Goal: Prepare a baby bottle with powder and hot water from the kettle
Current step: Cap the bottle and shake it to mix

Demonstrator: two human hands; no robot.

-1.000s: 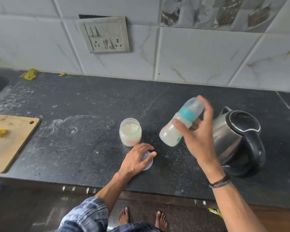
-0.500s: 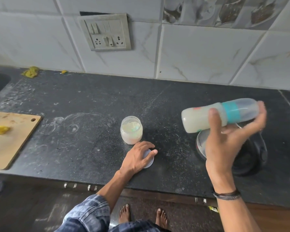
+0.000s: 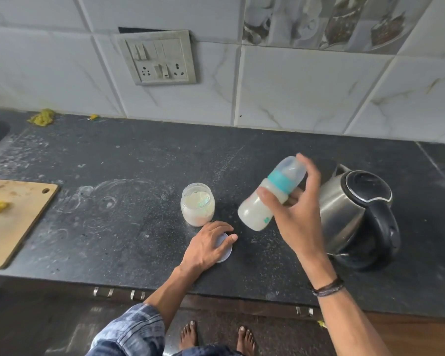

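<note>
Stone, steel, plastic and wood
Speckled matt desk (image 3: 113, 163); brushed-steel kettle (image 3: 342, 209); translucent plastic baby bottle (image 3: 257, 214); rough wooden cutting board (image 3: 16, 214); glossy wall tiles (image 3: 306, 93).

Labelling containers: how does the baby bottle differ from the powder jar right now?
The baby bottle is tilted in the air, gripped by the right hand; the powder jar stands upright on the counter. The baby bottle is capped, with a teal collar; the powder jar is open, a lid under the left hand. Both are translucent with whitish contents.
</note>
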